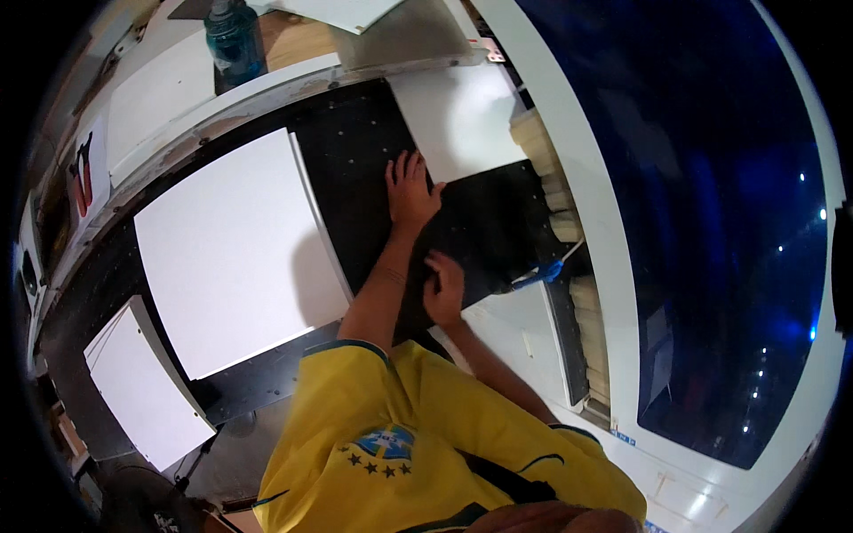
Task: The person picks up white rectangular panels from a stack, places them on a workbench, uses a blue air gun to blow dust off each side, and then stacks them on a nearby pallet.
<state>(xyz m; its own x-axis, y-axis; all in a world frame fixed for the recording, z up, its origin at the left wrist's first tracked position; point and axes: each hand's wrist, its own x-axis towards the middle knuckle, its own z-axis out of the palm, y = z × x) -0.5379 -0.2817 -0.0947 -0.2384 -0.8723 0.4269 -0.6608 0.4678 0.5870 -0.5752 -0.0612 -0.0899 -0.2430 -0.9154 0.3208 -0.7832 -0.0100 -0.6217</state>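
Note:
My left hand (411, 194) lies with fingers spread on the black perforated table (351, 133), just by the left edge of a white panel (471, 115). Nearer to me, my right hand (447, 291) hovers over or rests on the same black surface; its fingers are loosely bent with a gap between them, and nothing shows in them. To the left of my left forearm lies a large white panel (240, 258), which looks like a stack of at least two sheets. Right of my right hand is a blue object (546, 274) with a thin pale rod, its kind unclear.
A narrower white panel (147, 382) lies at the left. Beyond the table stand a blue-green bottle (235, 40) and red-handled pliers (84, 182). Along the right run cream pleated covers (546, 169) and a white machine frame (613, 213) with a dark blue window (729, 231).

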